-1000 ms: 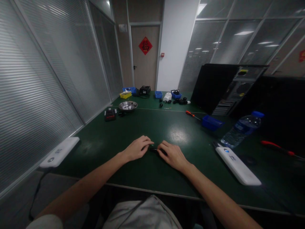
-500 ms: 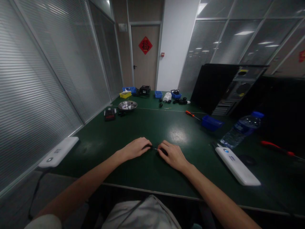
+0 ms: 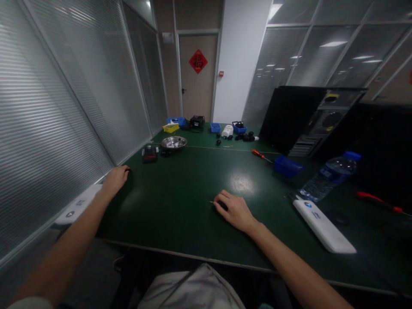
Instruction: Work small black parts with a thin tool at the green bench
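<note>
My left hand is over the left side of the green table, next to the glass partition. Its fingers are closed on a small black part, mostly hidden by the fingertips. Resting on the middle of the table, my right hand is curled around a small screwdriver, its handle covered by the palm. Only the thin metal shaft shows, pointing left. Beyond my left hand lies a dark box-like item, partly blurred out, beside a round metal dish with small pieces in it.
White devices lie at left and right. To the right are a water bottle, a blue bin, an orange screwdriver, a red-handled tool and a computer case. Small bins line the back.
My left hand has moved away from my right hand, to the left and farther out, carrying the small black part. My right hand has stayed in place with the screwdriver.
</note>
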A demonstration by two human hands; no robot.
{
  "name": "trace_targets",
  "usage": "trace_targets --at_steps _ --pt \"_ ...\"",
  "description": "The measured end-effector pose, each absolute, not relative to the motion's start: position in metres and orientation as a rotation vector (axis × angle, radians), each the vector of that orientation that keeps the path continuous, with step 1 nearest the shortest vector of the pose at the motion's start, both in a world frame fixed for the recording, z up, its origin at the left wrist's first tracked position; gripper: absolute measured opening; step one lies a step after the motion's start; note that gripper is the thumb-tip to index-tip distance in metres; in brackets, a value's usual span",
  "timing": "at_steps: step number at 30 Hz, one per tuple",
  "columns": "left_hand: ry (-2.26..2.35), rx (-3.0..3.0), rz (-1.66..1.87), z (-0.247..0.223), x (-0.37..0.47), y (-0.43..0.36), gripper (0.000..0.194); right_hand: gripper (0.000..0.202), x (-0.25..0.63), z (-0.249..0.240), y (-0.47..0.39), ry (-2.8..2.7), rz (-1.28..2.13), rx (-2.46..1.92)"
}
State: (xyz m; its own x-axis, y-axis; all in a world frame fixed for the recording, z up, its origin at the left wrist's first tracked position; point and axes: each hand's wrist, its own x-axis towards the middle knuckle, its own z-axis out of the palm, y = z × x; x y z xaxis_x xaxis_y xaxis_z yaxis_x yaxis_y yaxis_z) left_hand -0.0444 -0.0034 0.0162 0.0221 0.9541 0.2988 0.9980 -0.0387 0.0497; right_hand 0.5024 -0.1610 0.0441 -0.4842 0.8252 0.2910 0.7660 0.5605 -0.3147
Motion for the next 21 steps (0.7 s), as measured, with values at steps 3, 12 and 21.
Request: trace_targets --at_steps 3,12,21 --pt "-2.100 -2.038 -0.409 0.0099 -0.0530 -0.0027 0.047 0.020 0.5021 0.0435 -0.1606 -2.391 0.205 -1.294" --pt "-2.065 -1.933 -0.533 0.0080 -0.0495 -0.0077 0.046 0.022 0.5019 0.0430 -0.1602 -2.399 0.221 -1.296" --pt "-2.015 -1.945 -0.449 0.0081 -0.0477 -0.0098 0.047 0.021 0.5035 0.0455 -0.1613 -2.397 0.235 -1.295"
